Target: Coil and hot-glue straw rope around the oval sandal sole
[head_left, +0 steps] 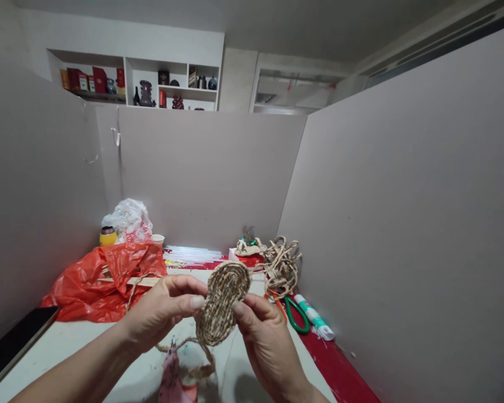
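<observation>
A small sole-shaped piece of coiled straw cord (pixel 223 302) is held up over the table between both hands. My left hand (pixel 168 308) pinches its left edge, thumb on the near face. On its right edge, near the narrow waist, my right hand (pixel 266 330) grips with thumb and fingers. A loose tail of straw cord (pixel 205 355) trails beneath the piece onto the table. Below it stands a pink glue gun (pixel 174 372), its metal nozzle pointing up, touched by neither hand.
White board (pixel 84 358) covers the red tabletop (pixel 348 375). Left are a red plastic bag (pixel 109 274) with wooden strips, a yellow jar (pixel 108 236) and a dark flat device (pixel 19 347). Clear glue sticks (pixel 193 254), piled straw cord (pixel 282 266), green-handled scissors (pixel 297 316) and a wrapped roll (pixel 315 317) lie behind and right.
</observation>
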`<state>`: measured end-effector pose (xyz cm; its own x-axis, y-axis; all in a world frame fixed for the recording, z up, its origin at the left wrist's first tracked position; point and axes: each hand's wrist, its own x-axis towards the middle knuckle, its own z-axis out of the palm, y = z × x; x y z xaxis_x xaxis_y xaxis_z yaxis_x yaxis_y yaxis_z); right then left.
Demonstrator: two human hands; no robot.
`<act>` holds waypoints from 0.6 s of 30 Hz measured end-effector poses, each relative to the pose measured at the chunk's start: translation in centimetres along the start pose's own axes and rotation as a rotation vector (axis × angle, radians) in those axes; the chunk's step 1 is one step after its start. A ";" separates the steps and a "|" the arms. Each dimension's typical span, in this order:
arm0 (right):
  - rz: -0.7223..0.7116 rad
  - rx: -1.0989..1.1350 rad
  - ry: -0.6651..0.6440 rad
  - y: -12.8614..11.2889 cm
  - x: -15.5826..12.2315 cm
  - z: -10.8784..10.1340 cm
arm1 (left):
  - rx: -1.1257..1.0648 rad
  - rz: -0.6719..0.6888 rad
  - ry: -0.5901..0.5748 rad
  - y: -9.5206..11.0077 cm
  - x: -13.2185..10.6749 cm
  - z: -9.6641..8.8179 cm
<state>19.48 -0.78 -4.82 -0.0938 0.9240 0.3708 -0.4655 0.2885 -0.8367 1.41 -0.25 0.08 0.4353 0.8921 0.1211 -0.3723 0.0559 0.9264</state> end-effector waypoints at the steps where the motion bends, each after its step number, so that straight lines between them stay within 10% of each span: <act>1: -0.002 0.002 -0.011 0.0 0.0 0.0 | 0.042 0.021 0.008 0.1 -0.1 0.0; 10: -0.024 -0.050 -0.049 0.1 -0.4 -0.1 | 0.422 0.255 0.080 0.3 -0.7 0.9; 18: -0.025 -0.089 -0.051 0.2 -0.1 -0.2 | 0.411 0.195 0.084 0.5 -0.5 1.1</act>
<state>19.59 -0.80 -5.11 -0.1289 0.9029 0.4101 -0.3883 0.3346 -0.8586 1.92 -1.15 0.89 0.3153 0.9024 0.2938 -0.0777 -0.2840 0.9557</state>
